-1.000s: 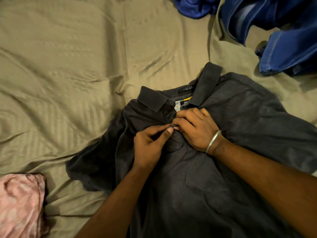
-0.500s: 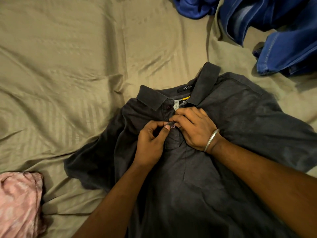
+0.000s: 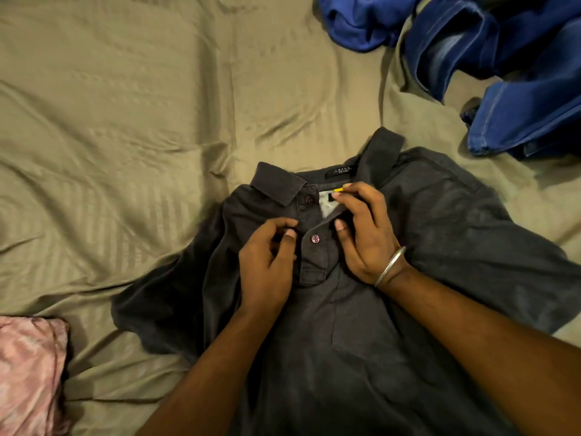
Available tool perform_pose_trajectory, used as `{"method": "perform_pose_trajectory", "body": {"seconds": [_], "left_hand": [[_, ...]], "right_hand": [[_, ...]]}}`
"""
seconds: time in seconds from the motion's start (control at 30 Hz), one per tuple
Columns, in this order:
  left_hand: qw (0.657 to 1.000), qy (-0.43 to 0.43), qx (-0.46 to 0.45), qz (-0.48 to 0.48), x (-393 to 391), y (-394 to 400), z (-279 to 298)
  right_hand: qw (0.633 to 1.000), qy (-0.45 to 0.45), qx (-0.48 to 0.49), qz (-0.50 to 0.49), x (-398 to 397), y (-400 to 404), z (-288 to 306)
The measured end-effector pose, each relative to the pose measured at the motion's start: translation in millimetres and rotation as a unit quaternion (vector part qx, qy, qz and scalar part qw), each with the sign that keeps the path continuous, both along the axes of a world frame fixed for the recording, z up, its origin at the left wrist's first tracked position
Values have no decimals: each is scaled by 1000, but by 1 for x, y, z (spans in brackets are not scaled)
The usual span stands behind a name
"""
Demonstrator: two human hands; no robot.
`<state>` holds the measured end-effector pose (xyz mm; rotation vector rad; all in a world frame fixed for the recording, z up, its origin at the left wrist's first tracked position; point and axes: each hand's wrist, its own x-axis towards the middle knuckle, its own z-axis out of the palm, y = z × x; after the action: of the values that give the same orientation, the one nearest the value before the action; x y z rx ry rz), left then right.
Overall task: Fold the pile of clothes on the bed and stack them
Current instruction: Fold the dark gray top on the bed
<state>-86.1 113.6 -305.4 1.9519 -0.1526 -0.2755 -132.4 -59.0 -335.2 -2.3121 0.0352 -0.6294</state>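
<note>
Lying front-up at centre frame on the olive bed sheet: one dark grey polo shirt, collar toward the top, lower hem cut off by the bottom edge. Placket: lower button fastened, upper button undone. Left hand rests on the shirt just left of the placket, fingers loosely curled, thumb near the forefinger; whether it pinches any cloth cannot be told. Right hand, metal bangle at the wrist, grips the right placket edge, thumb on top, fingertips partly hidden under the collar beside a yellow tag. Neck label lettering too small to read with certainty. Upper right: blue jeans and a blue garment, both cut off. Lower left: pink fabric, cut off by the frame edge.
</note>
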Motion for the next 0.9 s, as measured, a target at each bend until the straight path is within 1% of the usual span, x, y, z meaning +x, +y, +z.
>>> {"method": "perform_pose_trajectory", "body": {"seconds": [0.1, 0.17, 0.23, 0.3, 0.37, 0.43, 0.5, 0.57, 0.67, 0.77, 0.9], "left_hand": [[988, -125, 88, -7, 11, -11, 5], [980, -158, 124, 8, 22, -25, 7], [979, -176, 106, 10, 33, -38, 3], [984, -169, 46, 25, 39, -44, -8], [988, -142, -4, 60, 41, -44, -20], [989, -127, -24, 72, 40, -41, -25], [991, -111, -37, 67, 41, -39, -28], [992, -92, -50, 62, 43, -37, -31], [993, -96, -32, 57, 43, -37, -31], [993, -101, 4, 61, 42, -38, -31], [995, -90, 21, 27, 45, -36, -33]], "right_hand": [[998, 11, 53, -29, 7, -5, 8], [999, 17, 34, -26, 9, -13, 11], [1000, 20, 12, -2, 15, -23, 15], [999, 24, 6, 49, 26, -33, 20], [993, 35, -15, 108, 41, -36, 22], [987, 54, -44, 145, 53, -34, 22], [986, 69, -60, 142, 60, -30, 18], [987, 66, -71, 130, 62, -26, 11], [986, 62, -109, 108, 59, -22, 2], [988, 63, -111, 89, 57, -21, -2], [985, 37, -133, 104, 58, -23, -8]]}}
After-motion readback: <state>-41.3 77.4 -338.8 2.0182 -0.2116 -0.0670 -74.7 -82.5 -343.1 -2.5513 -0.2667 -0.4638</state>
